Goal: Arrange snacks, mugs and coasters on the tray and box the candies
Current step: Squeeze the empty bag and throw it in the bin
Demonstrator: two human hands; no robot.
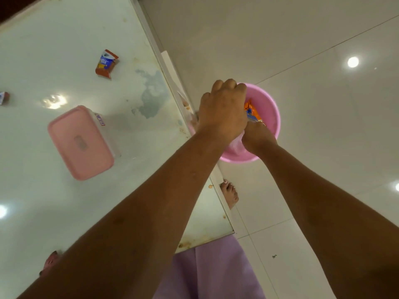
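Both my hands reach into a pink bucket that stands on the floor beside the table. My left hand is knuckles-up over the bucket's near-left side, with its fingers curled down out of sight. Just below it, my right hand grips the lower end of an orange and blue snack packet inside the bucket. A pink-lidded plastic box sits shut on the glass table. A red and blue snack packet lies on the table beyond it.
The glass table fills the left half, and its metal edge runs diagonally next to the bucket. Another small packet shows at the far left edge. My bare foot stands on the white tiled floor by the table edge.
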